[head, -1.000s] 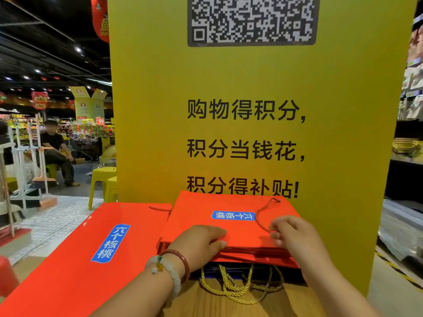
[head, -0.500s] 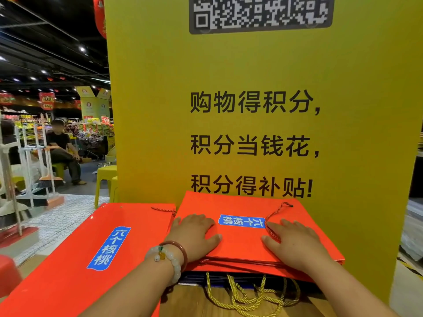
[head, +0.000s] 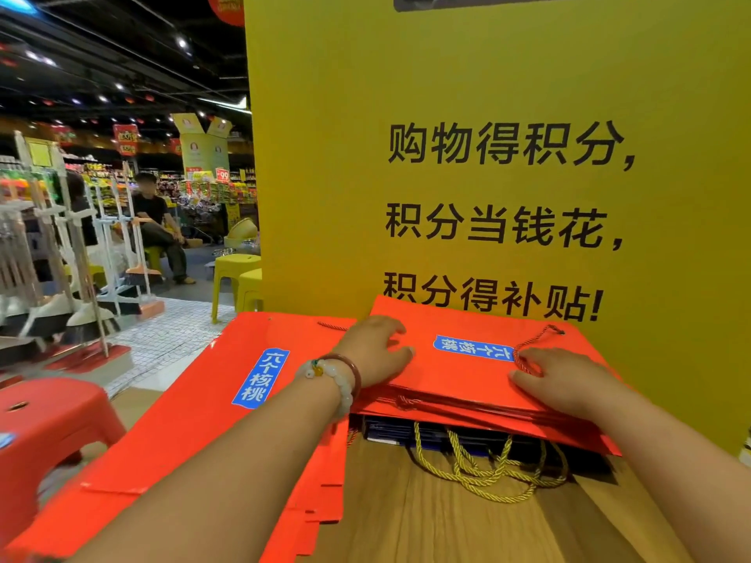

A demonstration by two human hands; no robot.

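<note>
Pressing with flat, uncurled fingers (head: 390,326), we are resting our left hand (head: 374,351) and right hand (head: 565,379) on the top red paper bag (head: 459,379), which is lying on a stack of bags (head: 467,412) on the wooden table (head: 406,514) against the yellow sign (head: 447,95).

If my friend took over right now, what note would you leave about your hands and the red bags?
Left hand: open, flat on the top red bag.
Right hand: open, flat on the same bag, beside its red cord.
That small red pile lies on blue bags, against the yellow sign; a bigger red pile lies to its left.
Done: top bag lies flat. Left: probably squaring the pile's edges.
</note>
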